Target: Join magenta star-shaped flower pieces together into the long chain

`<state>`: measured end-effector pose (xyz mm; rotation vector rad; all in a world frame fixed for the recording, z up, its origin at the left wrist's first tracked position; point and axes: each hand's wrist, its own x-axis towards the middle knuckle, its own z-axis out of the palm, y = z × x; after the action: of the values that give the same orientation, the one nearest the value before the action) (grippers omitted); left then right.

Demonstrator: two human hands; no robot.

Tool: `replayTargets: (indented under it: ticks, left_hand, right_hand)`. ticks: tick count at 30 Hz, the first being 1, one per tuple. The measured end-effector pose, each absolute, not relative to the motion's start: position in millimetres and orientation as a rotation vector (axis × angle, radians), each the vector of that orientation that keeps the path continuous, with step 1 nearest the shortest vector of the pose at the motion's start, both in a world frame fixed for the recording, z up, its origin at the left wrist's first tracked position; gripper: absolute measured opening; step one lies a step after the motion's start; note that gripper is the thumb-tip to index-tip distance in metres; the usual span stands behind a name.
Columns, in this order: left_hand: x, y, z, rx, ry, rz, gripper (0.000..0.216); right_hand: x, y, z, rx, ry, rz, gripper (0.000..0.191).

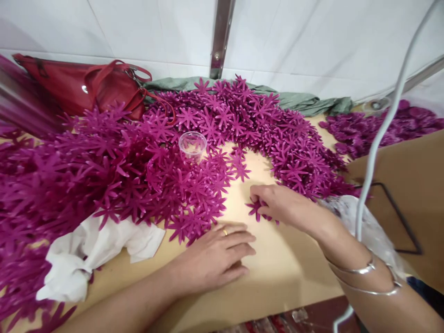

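Observation:
Purple flower-shaped pieces with narrow petals [138,162] lie in a large heap across the table. My right hand [274,203], fingers curled down, grips a purple flower piece [255,209] just above or on the bare tabletop; its fingertips are partly hidden. To the left of it, my left hand [217,254] rests palm down with its fingers stretched out, nothing visible in it, at the near edge of the heap. A small clear plastic cup [193,144] sits among the pieces.
A crumpled white cloth [100,249] lies at the left. Behind the heap are a red bag [79,88] and green cloth [298,101]. A white cable [378,138] hangs at the right, before a cardboard box [409,185] and clear plastic [371,226]. More purple pieces [381,127] lie far right.

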<state>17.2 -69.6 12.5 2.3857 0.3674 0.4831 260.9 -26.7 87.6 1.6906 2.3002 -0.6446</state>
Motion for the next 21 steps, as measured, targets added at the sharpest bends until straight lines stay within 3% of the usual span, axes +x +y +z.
replayTargets:
  ticks: [7,9,14,21]
  left_hand:
    - [5,-45,11,2.432,1.091,0.478,0.050]
    - [0,-42,11,2.399,1.156,0.534,0.046]
    - [-1,-47,17,1.952,1.075,0.803,0.048]
    - [7,-39,22,1.260,0.855,1.078,0.040]
  right_hand:
    - [251,27,102,1.899,2.188,-0.002,0.023]
    - [242,33,114,1.876,2.359,-0.111,0.024]
    - [203,24,136,1.463,2.691,-0.817,0.026]
    - [165,5,127,1.291,2.914,-1.069,0.021]
